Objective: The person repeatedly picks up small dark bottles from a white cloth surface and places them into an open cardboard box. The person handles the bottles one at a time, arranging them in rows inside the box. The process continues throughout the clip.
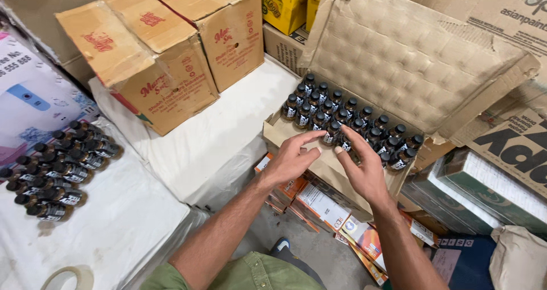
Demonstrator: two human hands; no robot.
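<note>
Two bare forearms rising from the bottom centre of the frame, converging toward the middle. Left hand (290,160) just left of centre, palm down, wrist bent slightly back, fingers (308,140) spread and stretched toward the upper right, thumb splayed off to the side. Right hand (364,167) just right of centre, turned more on edge (back of the hand toward the lower right), fingers (348,151) loosely together and pointing up and left, toward the left hand's fingertips. Hands near each other, not touching. Both open, nothing gripped. Left forearm running diagonally from lower left; right forearm climbing from the bottom edge, steeper.
</note>
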